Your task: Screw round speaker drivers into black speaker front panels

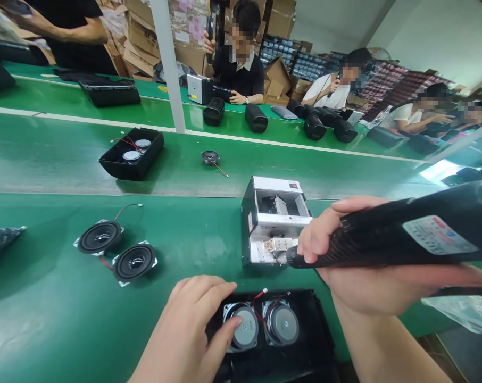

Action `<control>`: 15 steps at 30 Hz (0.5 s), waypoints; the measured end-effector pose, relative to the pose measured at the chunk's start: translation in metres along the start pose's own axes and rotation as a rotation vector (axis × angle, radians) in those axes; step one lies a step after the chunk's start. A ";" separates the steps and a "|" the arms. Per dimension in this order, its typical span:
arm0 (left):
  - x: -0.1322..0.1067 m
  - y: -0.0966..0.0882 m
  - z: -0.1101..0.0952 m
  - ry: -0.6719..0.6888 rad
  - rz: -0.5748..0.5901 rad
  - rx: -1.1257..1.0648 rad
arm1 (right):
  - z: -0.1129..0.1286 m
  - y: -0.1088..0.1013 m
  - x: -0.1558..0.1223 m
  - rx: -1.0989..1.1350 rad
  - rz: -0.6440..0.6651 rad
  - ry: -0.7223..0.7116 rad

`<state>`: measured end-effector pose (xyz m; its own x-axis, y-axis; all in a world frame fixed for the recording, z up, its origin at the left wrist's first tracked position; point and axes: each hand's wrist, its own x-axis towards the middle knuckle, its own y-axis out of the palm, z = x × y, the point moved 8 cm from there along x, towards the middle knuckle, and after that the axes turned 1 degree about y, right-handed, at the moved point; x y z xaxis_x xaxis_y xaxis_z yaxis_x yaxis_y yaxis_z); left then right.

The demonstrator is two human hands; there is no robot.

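Observation:
My right hand (356, 266) is closed around a black electric screwdriver (400, 229), whose tip points into the white screw feeder box (273, 221). My left hand (193, 324) rests with fingers spread on a black speaker housing (300, 351) at the near edge, the thumb touching the left of two round speaker magnets (241, 325) mounted inside. The right magnet (281, 323) is joined to it by a red wire.
Two loose black speaker drivers (117, 250) lie on the green bench at left. Another open housing with two drivers (131, 153) and a single small driver (210, 157) sit on the conveyor belt. Several people work across the line among black speaker shells and cardboard boxes.

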<state>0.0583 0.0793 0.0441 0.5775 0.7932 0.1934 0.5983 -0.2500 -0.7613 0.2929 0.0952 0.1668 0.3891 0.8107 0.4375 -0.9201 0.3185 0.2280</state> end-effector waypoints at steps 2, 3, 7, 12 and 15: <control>-0.003 -0.002 0.003 -0.003 -0.013 0.006 | -0.003 -0.001 -0.001 0.025 0.023 0.020; -0.004 -0.002 0.005 -0.003 -0.020 0.010 | -0.004 -0.002 -0.003 0.033 0.036 0.035; -0.007 -0.003 0.009 0.005 -0.041 0.017 | 0.006 -0.011 -0.009 0.040 0.043 0.045; -0.006 0.002 0.011 -0.018 -0.017 0.008 | 0.024 -0.010 -0.006 0.002 0.064 -0.040; -0.007 0.006 0.010 -0.041 0.027 -0.006 | 0.020 -0.001 0.001 0.003 0.065 -0.076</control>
<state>0.0521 0.0776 0.0316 0.5705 0.8079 0.1475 0.5860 -0.2746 -0.7623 0.2946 0.0861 0.1841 0.3307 0.7902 0.5160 -0.9435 0.2647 0.1994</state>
